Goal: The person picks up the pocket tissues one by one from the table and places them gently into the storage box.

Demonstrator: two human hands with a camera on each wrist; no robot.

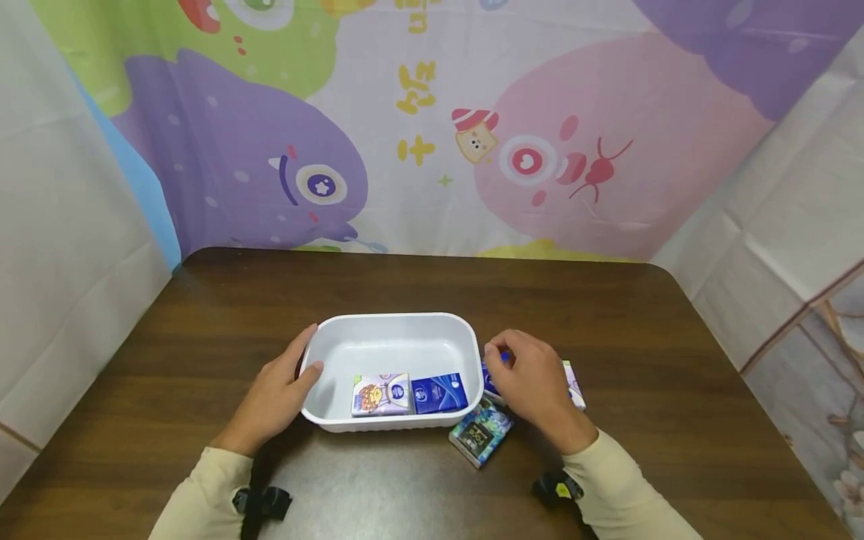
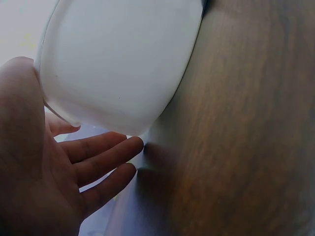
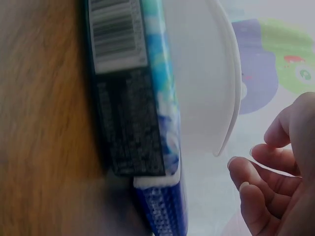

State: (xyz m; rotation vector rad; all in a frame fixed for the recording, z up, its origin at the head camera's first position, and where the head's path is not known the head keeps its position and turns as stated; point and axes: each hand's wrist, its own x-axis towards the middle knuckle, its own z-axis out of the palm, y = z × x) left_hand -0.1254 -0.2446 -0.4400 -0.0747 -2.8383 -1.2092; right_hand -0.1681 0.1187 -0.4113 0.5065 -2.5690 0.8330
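Note:
A white plastic tray (image 1: pixel 394 346) lies on the table. My left hand (image 1: pixel 273 394) holds its left end, thumb over the rim and fingers along the outer wall (image 2: pixel 118 73). Inside lie a lilac cartoon tissue pack (image 1: pixel 381 395) and a blue tissue pack (image 1: pixel 439 394), side by side. Just right of the tray, my right hand (image 1: pixel 533 382) hovers with loosely curled fingers and nothing between them. Below it are a green-blue patterned tissue pack (image 1: pixel 481 433), a partly covered blue pack (image 1: pixel 491 384) and a white-purple pack (image 1: pixel 574 385), mostly hidden by the hand.
The brown wooden table (image 1: pixel 223 322) extends around the tray. Behind it hangs a cartoon-printed curtain (image 1: pixel 418 202), with pale cloth (image 1: pixel 74 247) at the left side. Dark straps with small devices are on both wrists.

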